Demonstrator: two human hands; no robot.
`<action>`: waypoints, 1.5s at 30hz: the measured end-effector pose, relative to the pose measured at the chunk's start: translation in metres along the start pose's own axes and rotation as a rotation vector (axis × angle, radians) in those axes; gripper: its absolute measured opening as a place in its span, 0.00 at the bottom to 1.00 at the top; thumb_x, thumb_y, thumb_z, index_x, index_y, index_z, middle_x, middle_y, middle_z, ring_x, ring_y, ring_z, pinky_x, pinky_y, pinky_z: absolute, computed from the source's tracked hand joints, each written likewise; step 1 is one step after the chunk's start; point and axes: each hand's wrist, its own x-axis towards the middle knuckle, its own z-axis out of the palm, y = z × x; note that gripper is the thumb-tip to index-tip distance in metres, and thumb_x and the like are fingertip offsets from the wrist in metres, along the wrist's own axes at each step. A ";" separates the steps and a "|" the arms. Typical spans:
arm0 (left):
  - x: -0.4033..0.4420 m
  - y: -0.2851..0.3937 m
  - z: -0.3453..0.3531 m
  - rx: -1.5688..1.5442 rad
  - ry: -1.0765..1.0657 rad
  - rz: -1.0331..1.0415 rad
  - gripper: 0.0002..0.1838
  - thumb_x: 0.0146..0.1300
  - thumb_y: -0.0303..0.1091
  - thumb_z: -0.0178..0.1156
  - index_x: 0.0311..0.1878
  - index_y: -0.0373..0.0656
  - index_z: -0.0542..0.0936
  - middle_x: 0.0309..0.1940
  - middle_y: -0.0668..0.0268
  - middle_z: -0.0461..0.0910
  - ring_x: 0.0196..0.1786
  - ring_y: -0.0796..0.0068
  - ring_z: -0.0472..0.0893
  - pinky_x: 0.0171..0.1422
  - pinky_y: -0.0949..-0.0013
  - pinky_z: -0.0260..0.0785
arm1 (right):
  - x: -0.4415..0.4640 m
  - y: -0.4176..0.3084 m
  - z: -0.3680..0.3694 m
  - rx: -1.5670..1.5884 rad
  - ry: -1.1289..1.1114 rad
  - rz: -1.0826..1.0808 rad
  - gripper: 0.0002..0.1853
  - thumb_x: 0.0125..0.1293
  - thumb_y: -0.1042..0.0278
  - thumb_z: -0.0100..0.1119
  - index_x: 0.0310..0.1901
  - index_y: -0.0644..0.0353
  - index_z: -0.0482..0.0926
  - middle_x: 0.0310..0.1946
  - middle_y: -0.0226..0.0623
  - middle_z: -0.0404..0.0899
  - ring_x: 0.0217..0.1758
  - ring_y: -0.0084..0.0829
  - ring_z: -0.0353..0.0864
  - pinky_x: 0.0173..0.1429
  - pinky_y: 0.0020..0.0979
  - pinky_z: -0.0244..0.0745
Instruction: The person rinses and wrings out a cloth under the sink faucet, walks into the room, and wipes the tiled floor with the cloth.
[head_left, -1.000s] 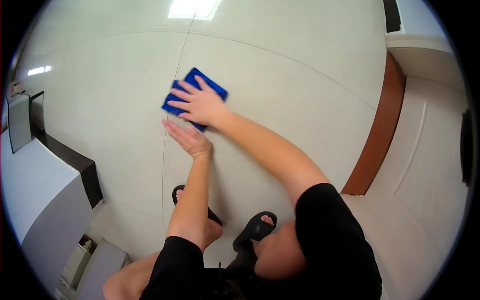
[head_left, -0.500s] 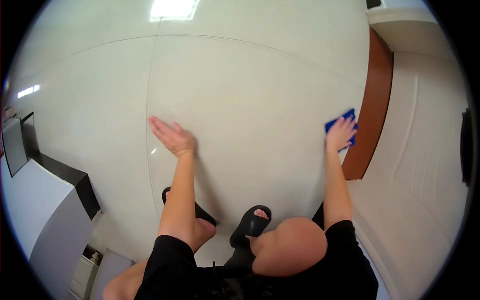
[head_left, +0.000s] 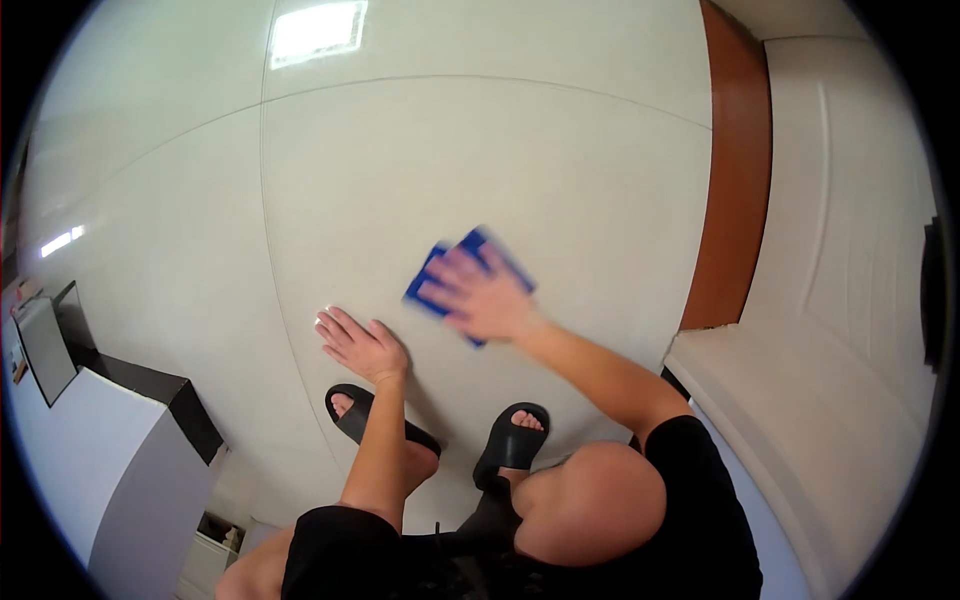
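Observation:
Under my right hand lies a folded blue cloth, pressed against the pale glossy tiled floor. The fingers of that hand are spread across the cloth, and both are slightly blurred. To the left of it, my left hand is open and holds nothing, palm down over the floor. Whether its palm touches the tile I cannot tell. My left foot in a black slide sandal is just below the left hand. The other black sandal is lower, between my two forearms.
A reddish-brown strip runs along the floor's right side, beside a cream door-like panel. At the lower left stands a white cabinet with a dark edge. A framed panel leans beside it. Light reflects off the tiles.
My right hand has swept the blue cloth leftward from beside the brown strip to the middle of the floor. My left hand sits lower in view, nearer my foot. The view has shifted slightly.

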 end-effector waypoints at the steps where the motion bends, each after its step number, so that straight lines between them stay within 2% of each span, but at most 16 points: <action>1: -0.001 -0.006 0.003 -0.030 -0.017 0.004 0.42 0.74 0.50 0.47 0.85 0.39 0.52 0.87 0.51 0.46 0.88 0.46 0.42 0.87 0.36 0.30 | -0.003 0.028 -0.017 -0.094 -0.003 0.141 0.37 0.66 0.41 0.62 0.77 0.31 0.69 0.84 0.33 0.56 0.88 0.45 0.49 0.82 0.71 0.41; 6: -0.001 -0.006 0.004 -0.036 0.021 0.025 0.41 0.74 0.49 0.47 0.85 0.41 0.52 0.87 0.53 0.45 0.88 0.48 0.42 0.87 0.38 0.29 | 0.003 0.180 -0.086 -0.436 0.331 0.813 0.33 0.77 0.43 0.49 0.81 0.39 0.64 0.85 0.39 0.54 0.87 0.54 0.50 0.81 0.74 0.42; 9: -0.002 -0.006 0.004 -0.021 0.028 0.019 0.42 0.73 0.49 0.48 0.86 0.41 0.52 0.87 0.53 0.45 0.88 0.48 0.42 0.87 0.38 0.29 | 0.034 0.181 -0.087 -0.480 0.351 1.071 0.33 0.80 0.41 0.43 0.82 0.39 0.60 0.85 0.39 0.54 0.87 0.55 0.49 0.80 0.75 0.42; 11: -0.001 -0.004 0.003 -0.023 0.037 0.028 0.42 0.73 0.49 0.49 0.86 0.41 0.52 0.87 0.53 0.45 0.88 0.48 0.42 0.87 0.38 0.29 | 0.048 0.144 -0.051 -0.554 0.308 0.823 0.35 0.78 0.41 0.46 0.83 0.40 0.60 0.86 0.36 0.51 0.87 0.55 0.47 0.77 0.80 0.41; 15: 0.000 -0.003 -0.001 -0.067 -0.004 -0.019 0.40 0.75 0.47 0.47 0.85 0.41 0.52 0.87 0.52 0.44 0.89 0.48 0.41 0.87 0.38 0.28 | 0.077 -0.009 -0.005 -0.208 -0.061 0.391 0.36 0.76 0.40 0.48 0.82 0.41 0.61 0.86 0.41 0.49 0.88 0.54 0.43 0.81 0.77 0.33; 18: 0.006 -0.002 -0.004 -0.220 0.021 0.001 0.38 0.76 0.47 0.43 0.85 0.40 0.53 0.87 0.51 0.47 0.89 0.49 0.41 0.87 0.38 0.26 | 0.070 -0.060 -0.016 0.363 -0.042 0.336 0.31 0.79 0.51 0.51 0.80 0.46 0.65 0.85 0.47 0.52 0.88 0.54 0.44 0.84 0.68 0.35; 20: -0.003 0.019 -0.018 -0.343 0.137 0.178 0.37 0.77 0.46 0.42 0.85 0.40 0.55 0.86 0.50 0.48 0.89 0.49 0.42 0.87 0.37 0.24 | 0.055 -0.027 -0.025 0.657 0.314 0.290 0.30 0.77 0.58 0.53 0.78 0.54 0.68 0.82 0.50 0.57 0.86 0.53 0.51 0.86 0.58 0.44; 22: -0.008 0.073 -0.034 -0.274 -0.025 0.311 0.38 0.73 0.45 0.46 0.84 0.40 0.58 0.86 0.48 0.49 0.88 0.45 0.43 0.86 0.35 0.23 | 0.017 0.018 -0.051 0.328 0.484 0.366 0.30 0.77 0.63 0.52 0.77 0.64 0.66 0.80 0.49 0.62 0.86 0.50 0.54 0.86 0.46 0.48; 24: -0.009 0.116 -0.026 -0.315 -0.137 0.444 0.44 0.66 0.46 0.58 0.84 0.45 0.59 0.87 0.50 0.46 0.88 0.45 0.43 0.86 0.34 0.25 | -0.025 0.060 -0.069 -0.084 0.549 0.664 0.31 0.73 0.64 0.56 0.76 0.61 0.68 0.77 0.49 0.66 0.83 0.50 0.60 0.84 0.52 0.53; 26: -0.003 0.147 -0.019 -0.147 -0.249 0.437 0.41 0.69 0.51 0.56 0.83 0.47 0.62 0.87 0.52 0.48 0.88 0.46 0.44 0.86 0.34 0.28 | -0.077 0.101 -0.064 -0.306 0.532 0.901 0.35 0.74 0.61 0.56 0.80 0.61 0.61 0.80 0.46 0.62 0.85 0.49 0.55 0.85 0.55 0.47; 29: -0.003 0.133 -0.003 -0.120 -0.166 0.466 0.42 0.70 0.51 0.55 0.84 0.47 0.59 0.87 0.52 0.44 0.88 0.46 0.41 0.86 0.34 0.29 | -0.128 0.114 -0.060 -0.474 0.446 1.124 0.37 0.77 0.57 0.53 0.82 0.61 0.55 0.84 0.46 0.54 0.88 0.47 0.47 0.87 0.58 0.37; 34: 0.029 0.003 -0.002 -0.057 0.184 0.101 0.44 0.73 0.50 0.53 0.86 0.44 0.50 0.87 0.46 0.39 0.88 0.43 0.37 0.85 0.33 0.29 | -0.149 0.112 -0.045 -0.431 0.450 1.182 0.36 0.79 0.57 0.49 0.83 0.60 0.53 0.85 0.46 0.51 0.89 0.48 0.44 0.87 0.58 0.34; 36: 0.060 -0.052 -0.012 0.074 0.100 -0.079 0.42 0.77 0.53 0.50 0.86 0.45 0.51 0.88 0.49 0.40 0.88 0.41 0.38 0.85 0.31 0.30 | -0.146 0.110 -0.048 -0.422 0.449 1.194 0.35 0.80 0.57 0.48 0.83 0.61 0.53 0.85 0.47 0.51 0.89 0.48 0.45 0.87 0.57 0.35; 40: 0.107 -0.019 -0.011 0.065 0.056 -0.406 0.41 0.79 0.56 0.46 0.86 0.44 0.53 0.88 0.56 0.43 0.88 0.42 0.40 0.84 0.29 0.31 | -0.146 0.105 -0.046 -0.380 0.478 1.180 0.34 0.80 0.59 0.47 0.82 0.61 0.54 0.84 0.49 0.52 0.88 0.49 0.46 0.87 0.57 0.36; 42: 0.110 0.037 -0.005 0.116 0.075 -0.254 0.39 0.78 0.55 0.48 0.86 0.47 0.55 0.88 0.60 0.45 0.88 0.46 0.42 0.85 0.32 0.34 | -0.140 0.114 -0.051 -0.374 0.512 1.154 0.33 0.80 0.59 0.47 0.82 0.61 0.55 0.84 0.50 0.52 0.88 0.50 0.47 0.87 0.57 0.37; 45: 0.086 0.155 -0.003 -0.123 0.092 0.272 0.38 0.69 0.47 0.56 0.81 0.48 0.65 0.85 0.54 0.56 0.87 0.46 0.49 0.86 0.33 0.34 | -0.144 0.103 -0.049 -0.339 0.488 1.147 0.33 0.80 0.60 0.46 0.82 0.61 0.56 0.84 0.52 0.53 0.88 0.51 0.48 0.87 0.57 0.38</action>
